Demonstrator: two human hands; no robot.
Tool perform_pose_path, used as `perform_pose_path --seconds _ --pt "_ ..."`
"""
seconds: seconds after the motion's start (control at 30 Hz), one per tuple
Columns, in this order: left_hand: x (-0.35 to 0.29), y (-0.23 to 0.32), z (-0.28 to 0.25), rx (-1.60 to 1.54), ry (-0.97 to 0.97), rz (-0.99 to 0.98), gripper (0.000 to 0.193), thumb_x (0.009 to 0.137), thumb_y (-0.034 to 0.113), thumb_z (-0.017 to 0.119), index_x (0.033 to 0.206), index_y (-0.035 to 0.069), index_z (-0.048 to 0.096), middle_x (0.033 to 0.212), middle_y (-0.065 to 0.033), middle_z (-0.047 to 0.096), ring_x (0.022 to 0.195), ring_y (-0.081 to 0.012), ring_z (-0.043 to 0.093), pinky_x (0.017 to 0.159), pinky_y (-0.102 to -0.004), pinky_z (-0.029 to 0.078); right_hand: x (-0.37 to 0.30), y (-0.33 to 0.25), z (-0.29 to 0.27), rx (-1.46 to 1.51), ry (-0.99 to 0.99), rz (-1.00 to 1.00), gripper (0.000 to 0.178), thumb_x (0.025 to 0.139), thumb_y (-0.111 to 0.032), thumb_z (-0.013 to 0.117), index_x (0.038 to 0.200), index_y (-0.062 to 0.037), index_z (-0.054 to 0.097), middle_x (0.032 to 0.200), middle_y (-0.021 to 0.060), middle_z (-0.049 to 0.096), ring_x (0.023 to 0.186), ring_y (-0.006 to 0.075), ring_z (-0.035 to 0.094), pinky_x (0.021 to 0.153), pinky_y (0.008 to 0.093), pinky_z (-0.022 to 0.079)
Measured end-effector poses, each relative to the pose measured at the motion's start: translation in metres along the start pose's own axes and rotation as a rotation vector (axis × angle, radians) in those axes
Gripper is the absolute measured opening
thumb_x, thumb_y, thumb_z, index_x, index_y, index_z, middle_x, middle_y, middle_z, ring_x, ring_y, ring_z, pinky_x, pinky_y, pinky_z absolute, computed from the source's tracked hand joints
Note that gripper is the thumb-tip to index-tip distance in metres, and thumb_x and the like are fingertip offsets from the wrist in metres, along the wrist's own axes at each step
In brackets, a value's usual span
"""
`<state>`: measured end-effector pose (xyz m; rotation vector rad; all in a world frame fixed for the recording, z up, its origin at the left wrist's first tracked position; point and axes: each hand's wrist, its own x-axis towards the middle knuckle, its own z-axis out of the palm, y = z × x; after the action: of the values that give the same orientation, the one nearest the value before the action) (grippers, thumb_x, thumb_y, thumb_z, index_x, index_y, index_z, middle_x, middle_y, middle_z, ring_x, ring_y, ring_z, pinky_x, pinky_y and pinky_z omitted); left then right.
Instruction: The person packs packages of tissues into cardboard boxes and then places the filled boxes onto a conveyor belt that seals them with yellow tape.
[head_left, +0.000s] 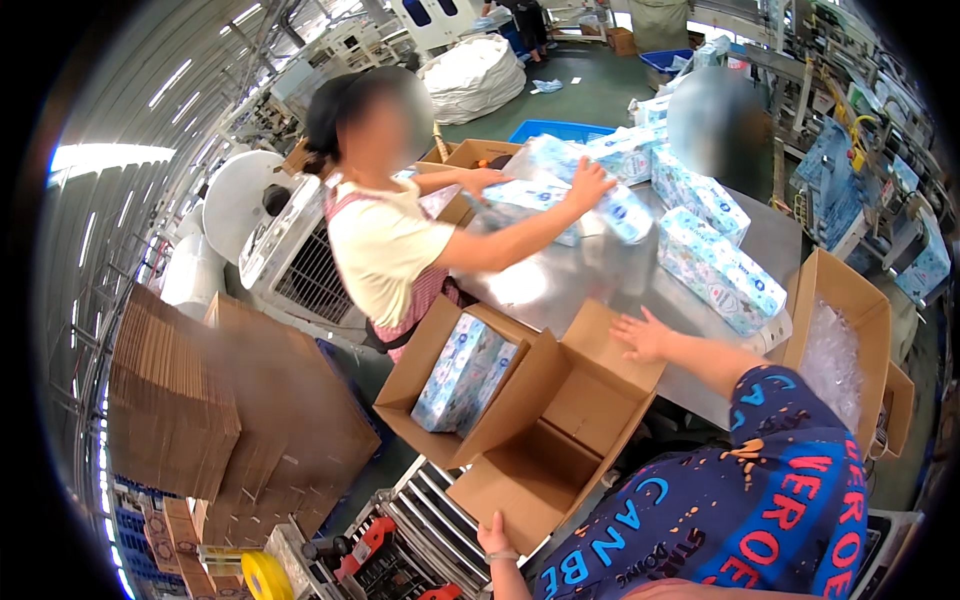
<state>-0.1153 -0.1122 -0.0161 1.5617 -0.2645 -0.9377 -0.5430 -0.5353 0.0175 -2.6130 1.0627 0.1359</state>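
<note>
An open cardboard carton (590,405), with nothing showing inside, stands in front of me on a roller conveyor. My left hand (496,538) grips the near-left flap edge of this carton. My right hand (643,337) is spread with fingers apart, over the far flap beside the metal table. Against the carton's left side, a second open carton (395,398) contains blue-and-white printed packs (465,375). Across the table, a co-worker's hands (590,185) touch similar packs (530,200). More long packs (720,270) lie on the table closer to me.
The metal table (610,275) borders the cartons. At right, a carton (835,270) holds clear plastic. Stacked flat cardboard (170,400) stands left. Below are conveyor rollers (425,510), a red-and-black machine part (375,545) and a yellow tape roll (265,575). Machinery (840,150) lines the far right.
</note>
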Motion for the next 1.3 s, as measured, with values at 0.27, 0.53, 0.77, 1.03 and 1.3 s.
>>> perform_pose_path --seconds 0.27,0.53,0.77,1.03,1.3 --pt "-0.013 0.091 0.071 1.388 0.412 0.771 0.054 0.072 0.012 0.081 0.121 0.001 0.06 0.127 -0.0223 0.058 0.12 -0.0419 0.051 0.104 -0.0496 0.04 -0.026 0.051 -0.118 0.009 0.603 0.361 0.076 0.079 -0.036 0.078 0.142 -0.0049 0.049 0.117 0.0163 0.062 0.115 0.0336 0.057 0.11 0.0475 0.038" --pt "0.008 0.164 0.357 1.014 -0.49 1.25 0.031 0.076 0.002 0.072 0.107 0.007 0.071 0.126 -0.0173 0.062 0.117 -0.0375 0.057 0.103 -0.048 0.044 -0.054 0.147 -0.119 0.251 0.235 0.454 0.113 0.065 -0.041 0.088 0.154 -0.0055 0.029 0.119 0.023 0.063 0.108 0.0414 0.063 0.097 0.0473 0.049" --pt "0.029 0.141 0.547 1.273 -0.807 1.29 0.076 0.069 0.014 0.08 0.139 0.011 0.05 0.139 -0.0246 0.051 0.134 -0.0392 0.045 0.114 -0.0521 0.031 0.001 0.21 -0.178 0.086 0.315 0.528 0.116 0.066 -0.055 0.085 0.156 -0.0071 0.03 0.149 0.0298 0.041 0.143 0.0419 0.036 0.119 0.0572 0.022" --pt "0.002 0.153 0.582 1.529 -1.193 1.422 0.07 0.068 0.013 0.073 0.134 0.007 0.05 0.111 -0.0124 0.058 0.111 -0.0279 0.054 0.097 -0.0385 0.04 -0.007 0.269 -0.159 -0.004 0.288 0.683 0.12 0.063 -0.03 0.089 0.159 -0.0106 0.021 0.123 0.0186 0.057 0.12 0.0353 0.053 0.104 0.045 0.04" --pt "-0.05 0.234 0.451 1.206 -0.666 1.821 0.059 0.078 0.02 0.061 0.136 0.011 0.055 0.114 -0.0036 0.059 0.106 -0.0196 0.058 0.091 -0.0328 0.043 -0.048 0.152 -0.158 -0.016 0.915 0.125 0.104 0.068 -0.006 0.08 0.156 -0.0027 0.023 0.115 0.0188 0.054 0.11 0.038 0.052 0.098 0.0457 0.041"
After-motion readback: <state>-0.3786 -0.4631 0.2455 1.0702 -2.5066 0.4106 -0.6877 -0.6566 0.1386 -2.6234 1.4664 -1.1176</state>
